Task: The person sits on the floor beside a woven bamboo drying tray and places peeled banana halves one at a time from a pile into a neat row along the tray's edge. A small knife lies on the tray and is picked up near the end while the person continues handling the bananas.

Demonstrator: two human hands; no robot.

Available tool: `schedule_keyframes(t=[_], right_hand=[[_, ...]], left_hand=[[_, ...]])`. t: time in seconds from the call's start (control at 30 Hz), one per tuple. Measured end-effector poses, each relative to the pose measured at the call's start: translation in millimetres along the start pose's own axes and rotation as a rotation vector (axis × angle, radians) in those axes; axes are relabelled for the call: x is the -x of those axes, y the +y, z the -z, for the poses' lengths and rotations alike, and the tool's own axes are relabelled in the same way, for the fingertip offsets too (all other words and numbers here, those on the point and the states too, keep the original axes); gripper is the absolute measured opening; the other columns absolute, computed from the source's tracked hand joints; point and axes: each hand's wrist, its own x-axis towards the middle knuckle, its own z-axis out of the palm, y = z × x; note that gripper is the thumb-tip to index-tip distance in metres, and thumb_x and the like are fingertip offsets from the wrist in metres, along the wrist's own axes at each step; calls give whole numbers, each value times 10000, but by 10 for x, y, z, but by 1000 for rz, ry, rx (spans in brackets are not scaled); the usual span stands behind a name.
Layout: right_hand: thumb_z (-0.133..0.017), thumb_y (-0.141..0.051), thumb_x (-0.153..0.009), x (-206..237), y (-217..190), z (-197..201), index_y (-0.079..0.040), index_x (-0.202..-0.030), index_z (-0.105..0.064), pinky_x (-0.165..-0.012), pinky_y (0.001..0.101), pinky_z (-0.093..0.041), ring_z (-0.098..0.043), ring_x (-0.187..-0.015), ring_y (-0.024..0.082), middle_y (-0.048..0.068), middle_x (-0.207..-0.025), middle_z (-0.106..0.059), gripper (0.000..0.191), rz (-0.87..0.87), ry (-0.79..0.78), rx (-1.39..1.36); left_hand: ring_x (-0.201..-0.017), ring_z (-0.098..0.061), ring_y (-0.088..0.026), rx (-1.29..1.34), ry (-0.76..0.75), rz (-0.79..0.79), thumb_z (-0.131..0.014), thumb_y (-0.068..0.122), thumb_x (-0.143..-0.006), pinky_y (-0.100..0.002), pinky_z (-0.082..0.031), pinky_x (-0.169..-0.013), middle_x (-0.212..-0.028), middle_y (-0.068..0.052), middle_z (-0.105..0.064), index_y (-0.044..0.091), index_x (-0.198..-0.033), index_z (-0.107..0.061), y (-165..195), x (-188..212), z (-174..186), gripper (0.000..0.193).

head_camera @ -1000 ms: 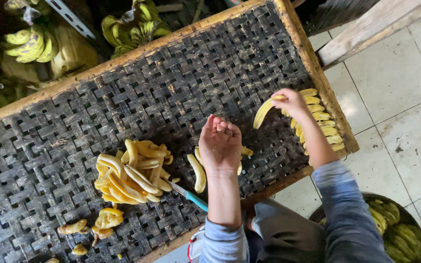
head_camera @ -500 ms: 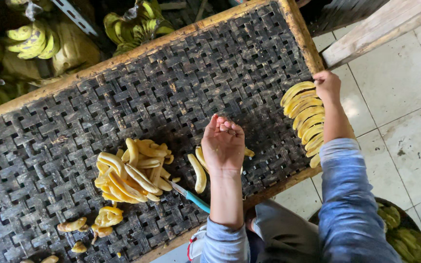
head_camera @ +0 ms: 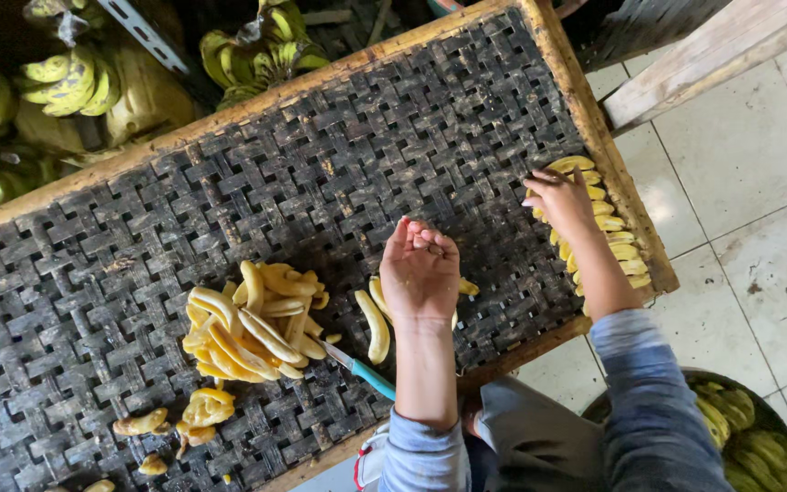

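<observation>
A dark woven tray [head_camera: 229, 182] with a wooden frame lies below me. My right hand [head_camera: 562, 202] rests with spread fingers on a row of peeled yellow bananas [head_camera: 614, 239] laid along the tray's right edge. My left hand [head_camera: 419, 271] sits palm up near the tray's front with its fingers curled together; I see nothing in them. It hovers over a few loose peeled bananas [head_camera: 375, 326]. A teal-handled knife [head_camera: 368, 372] lies beside my left forearm. To the left sits a heap of peeled bananas [head_camera: 252, 323].
Bunches of green-yellow unpeeled bananas [head_camera: 70, 80] lie beyond the tray's far edge. Small peel scraps [head_camera: 204, 407] sit at the tray's front left. A dark basin of green bananas [head_camera: 744, 437] stands on the tiled floor at the lower right. A wooden beam [head_camera: 712, 55] crosses the upper right.
My right hand carried a peeled banana to the right, set it at the far end of the row and now rests on the row. My left hand has stayed in place.
</observation>
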Motion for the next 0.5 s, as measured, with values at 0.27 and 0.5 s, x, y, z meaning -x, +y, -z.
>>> schedule_keyframes(t=[0.27, 0.5], right_hand=[[-723, -334, -978, 19, -603, -75, -142, -1206, -738, -910, 384, -589, -720, -918, 218, 78, -1054, -775, 299, -195, -101, -168], [-608, -70, -976, 187, -1648, -605, -79, -1202, -584, -770, 481, -570, -728, -1016, 371, 185, -1108, -751, 227, -195, -310, -558]], left_hand=[[-730, -640, -143, 27, -9, -7, -545, 183, -1039, -309, -527, -755, -796, -17, -697, 89, -896, -665, 99, 5, -24, 209], [-734, -645, -151, 64, -20, -44, -541, 186, -1038, -310, -531, -758, -801, -29, -709, 75, -865, -653, 169, -4, 67, 235]])
